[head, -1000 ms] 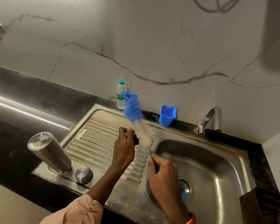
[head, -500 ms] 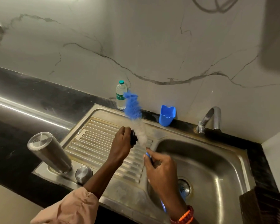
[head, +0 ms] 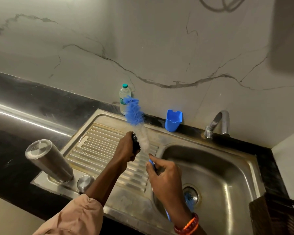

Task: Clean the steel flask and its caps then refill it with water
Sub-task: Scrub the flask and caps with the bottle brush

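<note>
Over the ribbed drainboard (head: pixel 109 150), just left of the sink basin (head: pixel 219 167): left hand (head: pixel 126 150) curled round a small black cap (head: pixel 136 144), gripping it. Right hand (head: pixel 161 173) closed on the blue handle of a bottle brush (head: pixel 134 112), pinching it just below the bristles. Brush axis ran diagonal, from the handle end low over the basin, up and left to the blue tip near the back wall. White mid-section of bristles lay right against the cap, touching or nearly so; blur made exact contact hard to call.

Steel flask (head: pixel 48 162) stood inverted at the drainboard's front-left corner, base up, tilted by the wide lens, well apart from both hands. Lay left of and toward the wearer from the left hand. Long axis roughly vertical. Round steel cap (head: pixel 85 183) sat just beside it on the right, between the flask and the left forearm. Left hand clearly nearer to both; right hand had the brush and the whole drainboard in between.

Judgement: cap scrub in progress, flask body not in hand. Next pickup probably falls to the left hand, once the black cap is put down. Reach would go back and left, across nothing but ribs.

Also present: plastic water bottle (head: pixel 124 99) at the back wall, blue cup (head: pixel 173 120) right of it, tap (head: pixel 217 124) at the back right. No water seen running.
</note>
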